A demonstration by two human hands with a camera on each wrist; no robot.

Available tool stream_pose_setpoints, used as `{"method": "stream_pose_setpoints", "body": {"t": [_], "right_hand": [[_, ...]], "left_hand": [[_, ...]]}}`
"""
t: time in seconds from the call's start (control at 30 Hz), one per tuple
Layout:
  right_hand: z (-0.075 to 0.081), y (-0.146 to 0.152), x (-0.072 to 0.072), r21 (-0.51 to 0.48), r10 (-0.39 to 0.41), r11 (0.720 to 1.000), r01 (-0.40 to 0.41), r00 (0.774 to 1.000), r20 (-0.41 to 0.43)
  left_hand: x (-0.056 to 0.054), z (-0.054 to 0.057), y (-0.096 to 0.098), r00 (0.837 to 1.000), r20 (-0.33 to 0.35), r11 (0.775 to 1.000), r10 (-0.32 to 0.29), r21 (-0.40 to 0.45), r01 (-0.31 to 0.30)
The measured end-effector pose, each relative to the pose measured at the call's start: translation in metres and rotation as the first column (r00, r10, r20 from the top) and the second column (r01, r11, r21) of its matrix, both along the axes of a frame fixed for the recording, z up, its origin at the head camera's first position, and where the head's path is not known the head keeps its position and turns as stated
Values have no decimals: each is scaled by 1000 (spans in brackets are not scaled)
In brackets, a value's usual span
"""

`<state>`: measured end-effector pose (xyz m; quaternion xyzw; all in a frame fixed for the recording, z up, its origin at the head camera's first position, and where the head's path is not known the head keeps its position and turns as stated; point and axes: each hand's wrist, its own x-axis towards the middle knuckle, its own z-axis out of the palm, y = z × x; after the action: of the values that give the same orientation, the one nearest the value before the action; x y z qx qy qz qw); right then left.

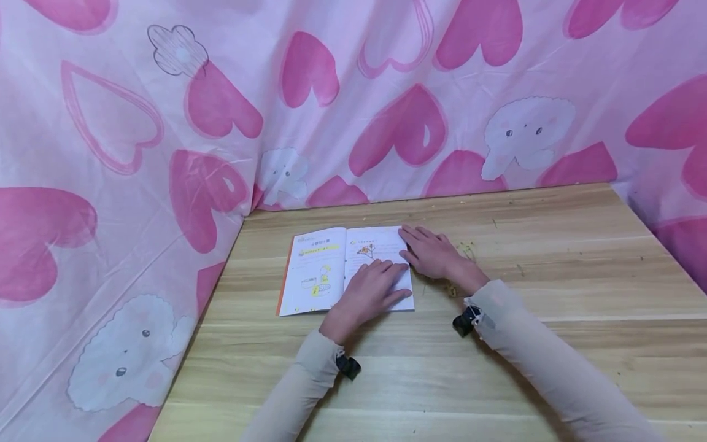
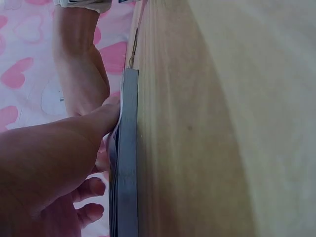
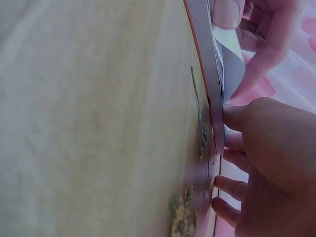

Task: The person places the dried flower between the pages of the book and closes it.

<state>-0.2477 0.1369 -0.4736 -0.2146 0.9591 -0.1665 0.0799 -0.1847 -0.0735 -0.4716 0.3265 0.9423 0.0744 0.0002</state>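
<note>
An open book (image 1: 317,288) with printed pages and an orange cover edge lies on the wooden table. My left hand (image 1: 369,290) rests across the right-hand page, its thumb (image 3: 227,14) at the book's near right edge. Beside that thumb a page (image 3: 231,61) bows up from the stack, under the index finger. At the right edge of the book is my right hand (image 1: 433,253), fingers spread toward the upper corner. In the right wrist view its thumb (image 3: 236,116) touches the book's edge, and other fingers reach past it toward the table.
Small dried plant bits (image 1: 466,248) lie on the table (image 1: 552,344) right of the book, with a thin stem (image 3: 196,94) close to its edge. Pink heart-patterned cloth (image 1: 386,135) hangs behind and at the left. Each wrist wears a small black camera (image 1: 466,321).
</note>
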Motion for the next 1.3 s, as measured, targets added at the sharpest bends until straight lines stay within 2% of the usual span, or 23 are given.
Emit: {"method": "stream_pose_setpoints", "body": {"t": [0.13,0.37,0.53,0.67,0.8,0.9,1.07,1.3], "right_hand": [[-1,2,-1,-19,-1,1000,1,1000,-10],[-2,6,-2,-74,-22,997,18,999,-47],[-5,7,-3,-94,-45,995,40,997,-55],[-6,6,-4,-104,-57,993,53,998,-34],[-4,4,-4,-86,-47,995,43,998,-48],[-1,4,-3,-75,-39,997,35,998,-58],[0,2,-3,-55,-49,997,47,998,-35],[-2,2,-4,-60,-51,997,49,998,-30]], "left_hand": [[2,1,0,1000,-22,1000,-22,14,22],[8,4,-1,988,-145,997,-62,37,68],[13,15,-4,985,-174,998,-8,57,18],[18,26,-7,989,-139,994,53,105,-38],[24,32,-9,988,-96,979,121,178,-103],[29,35,-9,982,-91,962,166,236,-140],[37,44,-9,969,-131,943,210,290,-165],[38,49,-15,956,-175,930,234,328,-168]]}}
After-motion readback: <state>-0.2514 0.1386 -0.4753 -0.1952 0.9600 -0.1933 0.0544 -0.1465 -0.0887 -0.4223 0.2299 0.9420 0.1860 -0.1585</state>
